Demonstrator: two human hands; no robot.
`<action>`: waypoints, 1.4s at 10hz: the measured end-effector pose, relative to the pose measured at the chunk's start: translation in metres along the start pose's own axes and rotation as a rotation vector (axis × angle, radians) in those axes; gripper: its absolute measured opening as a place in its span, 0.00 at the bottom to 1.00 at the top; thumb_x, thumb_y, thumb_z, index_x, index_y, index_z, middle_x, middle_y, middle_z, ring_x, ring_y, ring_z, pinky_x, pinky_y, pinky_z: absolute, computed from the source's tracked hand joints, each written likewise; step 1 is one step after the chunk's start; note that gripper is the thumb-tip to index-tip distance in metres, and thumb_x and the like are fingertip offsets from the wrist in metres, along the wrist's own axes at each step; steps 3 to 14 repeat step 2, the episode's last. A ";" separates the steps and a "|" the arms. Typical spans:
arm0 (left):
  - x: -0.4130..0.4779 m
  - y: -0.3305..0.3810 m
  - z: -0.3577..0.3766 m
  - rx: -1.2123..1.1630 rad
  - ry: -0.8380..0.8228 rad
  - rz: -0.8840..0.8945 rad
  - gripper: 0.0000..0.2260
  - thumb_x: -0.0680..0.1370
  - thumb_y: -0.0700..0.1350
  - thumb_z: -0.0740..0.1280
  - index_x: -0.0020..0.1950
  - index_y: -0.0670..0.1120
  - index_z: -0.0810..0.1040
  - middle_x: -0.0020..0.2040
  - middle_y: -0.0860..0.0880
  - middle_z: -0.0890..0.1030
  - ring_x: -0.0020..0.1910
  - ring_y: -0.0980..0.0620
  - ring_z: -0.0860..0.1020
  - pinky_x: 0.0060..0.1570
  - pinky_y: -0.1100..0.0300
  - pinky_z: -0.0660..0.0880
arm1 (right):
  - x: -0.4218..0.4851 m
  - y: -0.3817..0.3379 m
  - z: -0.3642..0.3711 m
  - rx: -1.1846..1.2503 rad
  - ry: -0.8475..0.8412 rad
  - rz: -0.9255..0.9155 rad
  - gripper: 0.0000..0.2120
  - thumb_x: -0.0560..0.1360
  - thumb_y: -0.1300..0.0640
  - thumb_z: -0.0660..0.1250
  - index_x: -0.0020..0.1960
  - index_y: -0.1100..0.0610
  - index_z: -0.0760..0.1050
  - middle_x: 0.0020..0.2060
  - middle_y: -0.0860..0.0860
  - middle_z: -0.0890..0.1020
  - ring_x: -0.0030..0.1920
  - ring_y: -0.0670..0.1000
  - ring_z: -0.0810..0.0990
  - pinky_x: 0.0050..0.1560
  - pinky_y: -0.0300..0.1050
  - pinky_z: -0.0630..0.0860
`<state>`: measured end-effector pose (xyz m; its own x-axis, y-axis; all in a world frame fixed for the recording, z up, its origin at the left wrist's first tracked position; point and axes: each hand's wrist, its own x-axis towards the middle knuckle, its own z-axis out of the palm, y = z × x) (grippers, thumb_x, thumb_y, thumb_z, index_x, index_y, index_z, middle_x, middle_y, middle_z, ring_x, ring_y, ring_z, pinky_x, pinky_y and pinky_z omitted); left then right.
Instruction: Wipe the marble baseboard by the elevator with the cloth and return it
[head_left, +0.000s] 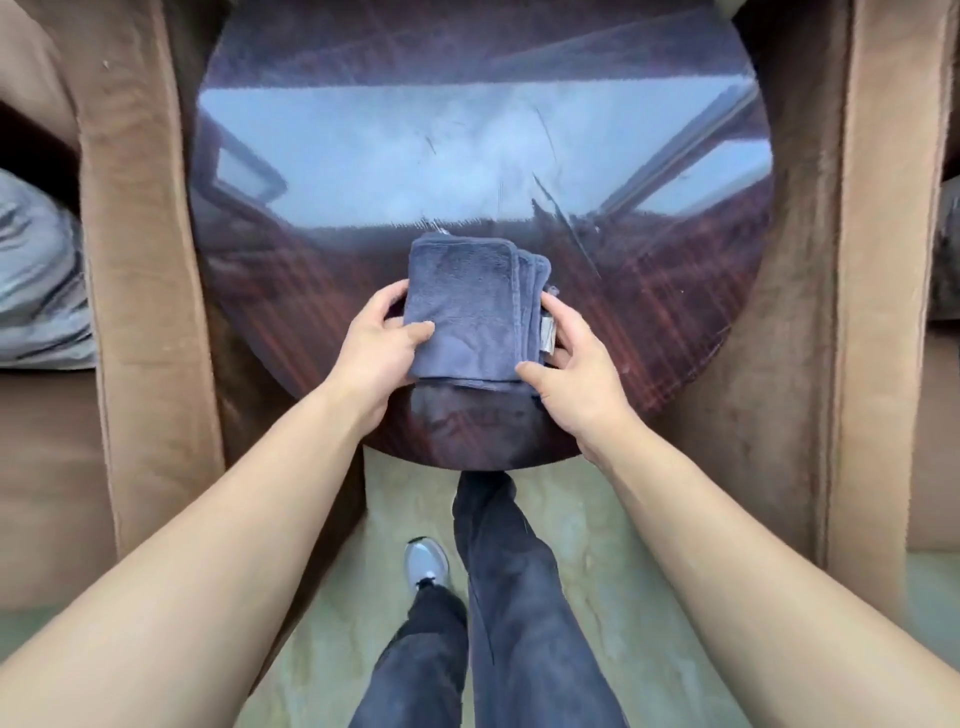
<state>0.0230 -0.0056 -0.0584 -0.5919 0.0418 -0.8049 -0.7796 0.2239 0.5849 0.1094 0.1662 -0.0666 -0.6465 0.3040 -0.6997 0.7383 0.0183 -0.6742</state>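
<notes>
Head view shows the cloth (470, 312), blue-grey and folded into a neat stack, lying near the front edge of the round, shiny worktop (363, 156). The left hand (382, 340) holds its left side, with the thumb on top and fingers pressed to the edge. The right hand (569, 366) holds its right side the same way, by a small white tag. No baseboard or elevator is in sight, so I cannot tell if the wiping is done or not yet begun. The cloth is either being picked up or put back. Brown soft chairs (140, 260) stand on both sides. No boxes or bins show.
</notes>
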 end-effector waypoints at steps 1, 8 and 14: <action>-0.024 0.004 -0.003 0.145 0.010 -0.021 0.24 0.79 0.40 0.64 0.74 0.54 0.67 0.55 0.51 0.79 0.52 0.50 0.78 0.49 0.53 0.77 | -0.017 -0.012 -0.007 -0.009 0.007 0.014 0.37 0.64 0.60 0.66 0.72 0.42 0.68 0.56 0.36 0.82 0.49 0.47 0.84 0.54 0.51 0.79; -0.058 0.012 -0.010 0.244 0.014 -0.007 0.28 0.78 0.46 0.65 0.78 0.54 0.62 0.63 0.50 0.74 0.56 0.50 0.75 0.57 0.50 0.77 | -0.044 -0.034 -0.015 -0.097 0.051 -0.052 0.35 0.71 0.57 0.68 0.76 0.44 0.63 0.65 0.38 0.74 0.57 0.46 0.81 0.65 0.51 0.75; -0.058 0.012 -0.010 0.244 0.014 -0.007 0.28 0.78 0.46 0.65 0.78 0.54 0.62 0.63 0.50 0.74 0.56 0.50 0.75 0.57 0.50 0.77 | -0.044 -0.034 -0.015 -0.097 0.051 -0.052 0.35 0.71 0.57 0.68 0.76 0.44 0.63 0.65 0.38 0.74 0.57 0.46 0.81 0.65 0.51 0.75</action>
